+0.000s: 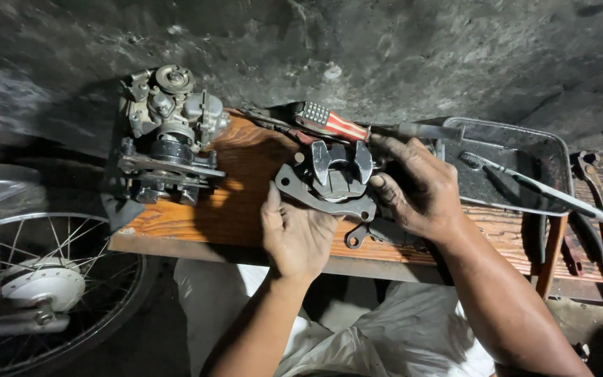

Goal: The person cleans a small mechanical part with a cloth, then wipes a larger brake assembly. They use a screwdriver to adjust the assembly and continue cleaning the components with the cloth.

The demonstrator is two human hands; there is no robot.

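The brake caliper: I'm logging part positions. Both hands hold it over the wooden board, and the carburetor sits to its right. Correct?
Not quite. In the head view the carburetor sits to the left of the brake caliper, not the right. The left hand and right hand do hold the caliper over the wooden board.

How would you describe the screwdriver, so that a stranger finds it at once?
Look at the wooden board; along its far edge, just beyond the metal part in both hands, lies the screwdriver. Only its handle has red and white stripes.
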